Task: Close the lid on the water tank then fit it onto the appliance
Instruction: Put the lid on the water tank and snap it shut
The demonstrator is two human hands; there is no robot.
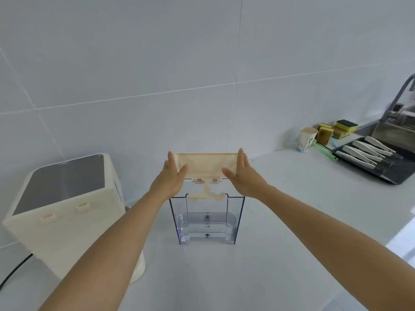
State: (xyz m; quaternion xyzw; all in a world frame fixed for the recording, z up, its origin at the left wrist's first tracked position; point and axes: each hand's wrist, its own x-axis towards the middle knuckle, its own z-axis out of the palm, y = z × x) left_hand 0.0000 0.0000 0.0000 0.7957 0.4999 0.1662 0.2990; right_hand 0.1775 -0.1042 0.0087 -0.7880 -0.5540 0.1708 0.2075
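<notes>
A clear tank (206,218) is stood upright on the pale tabletop (280,198), near the middle of the view. Its cream lid (206,163) is raised open above it, joined to the tank's far rim by a hinge piece (207,194). The lid is clasped at both ends: the left hand (171,177) is pressed flat against the left end, the right hand (243,176) against the right end, each grip closed on the lid with fingers extended and the thumb laid over the near face. The cream appliance (67,209), topped by a dark panel, is seen to the left of the tank, apart from it. At the far right, a paper cup (306,139), sponges (336,130) and a dark tray (381,162) of white-handled utensils are set beside a sink (395,129).
</notes>
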